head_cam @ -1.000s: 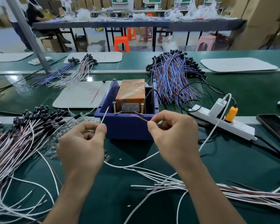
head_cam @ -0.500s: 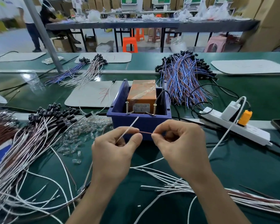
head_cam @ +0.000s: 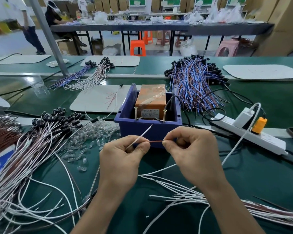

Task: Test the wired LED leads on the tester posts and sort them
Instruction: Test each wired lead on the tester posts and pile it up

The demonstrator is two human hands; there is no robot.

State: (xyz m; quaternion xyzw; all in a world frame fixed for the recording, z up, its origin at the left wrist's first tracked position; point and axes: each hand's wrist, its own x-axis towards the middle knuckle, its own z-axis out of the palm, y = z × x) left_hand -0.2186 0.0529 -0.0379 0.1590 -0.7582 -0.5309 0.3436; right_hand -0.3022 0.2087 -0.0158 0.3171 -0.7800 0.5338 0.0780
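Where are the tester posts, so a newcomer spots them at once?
Find the dark blue plastic bin in the middle of the green bench, holding an orange tape-wrapped box. Two upright metal screws stand at its near rim. They are the only rigid vertical pins among loose wires.

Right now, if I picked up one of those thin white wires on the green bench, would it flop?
Probably not over a short length: the white wire end above the left hand stands straight unsupported. The loose white wires on the bench lie in gentle curves, so a whole one would likely sag. So thin, it should feel very light.
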